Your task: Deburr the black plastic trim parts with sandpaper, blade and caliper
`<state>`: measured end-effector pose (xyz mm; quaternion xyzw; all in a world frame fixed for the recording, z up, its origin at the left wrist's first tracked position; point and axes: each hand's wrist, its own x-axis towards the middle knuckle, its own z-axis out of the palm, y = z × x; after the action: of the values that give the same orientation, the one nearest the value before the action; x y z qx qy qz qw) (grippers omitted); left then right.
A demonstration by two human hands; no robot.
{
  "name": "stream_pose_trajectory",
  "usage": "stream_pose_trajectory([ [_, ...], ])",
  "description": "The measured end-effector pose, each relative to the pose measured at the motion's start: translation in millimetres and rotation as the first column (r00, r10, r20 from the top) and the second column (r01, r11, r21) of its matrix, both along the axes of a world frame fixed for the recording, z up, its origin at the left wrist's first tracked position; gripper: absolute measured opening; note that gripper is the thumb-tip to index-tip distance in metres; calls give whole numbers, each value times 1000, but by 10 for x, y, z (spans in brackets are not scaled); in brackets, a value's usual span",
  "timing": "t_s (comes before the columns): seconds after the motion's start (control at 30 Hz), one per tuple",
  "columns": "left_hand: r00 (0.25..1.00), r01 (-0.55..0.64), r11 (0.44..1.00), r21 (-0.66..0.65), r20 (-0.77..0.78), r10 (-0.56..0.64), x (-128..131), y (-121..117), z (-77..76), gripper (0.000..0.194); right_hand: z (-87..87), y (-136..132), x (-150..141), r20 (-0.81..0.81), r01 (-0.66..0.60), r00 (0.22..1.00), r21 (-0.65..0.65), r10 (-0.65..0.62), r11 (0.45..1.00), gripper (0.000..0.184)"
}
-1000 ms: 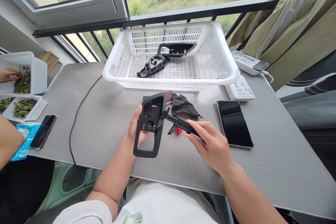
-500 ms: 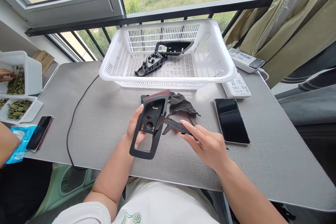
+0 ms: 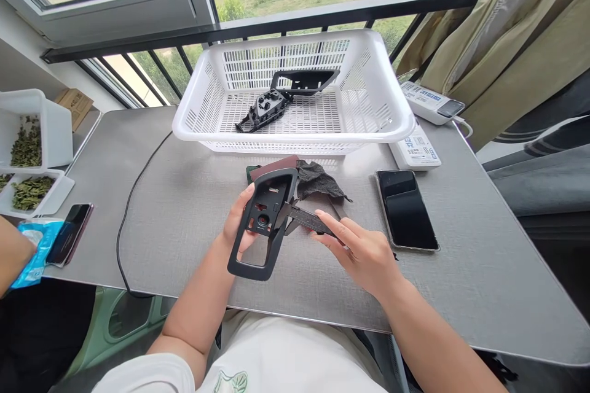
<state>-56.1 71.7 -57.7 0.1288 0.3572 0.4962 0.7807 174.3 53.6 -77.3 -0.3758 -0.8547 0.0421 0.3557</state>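
Note:
My left hand is closed on the left side of a black plastic trim piece, which has a large opening at its lower end and looks like a car door handle bezel. It is held tilted above the table. In my right hand is a dark caliper, gripped between thumb and fingers. The caliper's jaws meet the right edge of the trim piece. Behind the trim piece lie a dark red flat piece and a crumpled black cloth.
A white plastic basket holds two black plastic parts. To the right are a phone and white boxes. A black cable, another phone, a blue packet and leaf-filled tubs are on the left, beside another person's arm.
The trim piece's upper end has dipped slightly, showing more of the dark red piece behind. The caliper stays at its edge. Another person's hand has left the upper leaf tub.

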Motion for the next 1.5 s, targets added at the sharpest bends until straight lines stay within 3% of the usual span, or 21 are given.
stream_pose_trajectory([
  [0.5, 999, -32, 999, -44, -45, 30, 26, 5, 3, 33, 11, -30, -15, -23, 37, 999, -91, -39, 995, 31],
  [0.7, 983, -167, 983, -74, -94, 160, 31, -9, 41, 38, 20, -2, -65, -34, 191, 981, -14, -191, 982, 27],
  [0.77, 936, -323, 946, -35, -159, 313, 32, -13, 67, 43, 25, 3, -71, -61, 251, 966, -16, -252, 968, 27],
  [0.87, 763, -578, 804, 141, -257, 593, 33, -11, 92, 54, 37, -16, -89, -69, 248, 966, -43, -250, 968, 31],
  [0.97, 643, -647, 706, 286, -292, 708, 47, -14, 90, 62, 39, -62, -135, -55, 193, 979, -69, -197, 979, 36],
  [1.3, 568, -601, 679, 421, -374, 734, 125, -46, 39, 69, -12, -111, -178, 5, 52, 999, -88, -52, 995, 35],
  [1.5, 639, -595, 690, 412, -278, 717, 128, -76, 67, 66, -3, -94, -158, 7, 20, 1000, -67, -19, 998, 39],
])
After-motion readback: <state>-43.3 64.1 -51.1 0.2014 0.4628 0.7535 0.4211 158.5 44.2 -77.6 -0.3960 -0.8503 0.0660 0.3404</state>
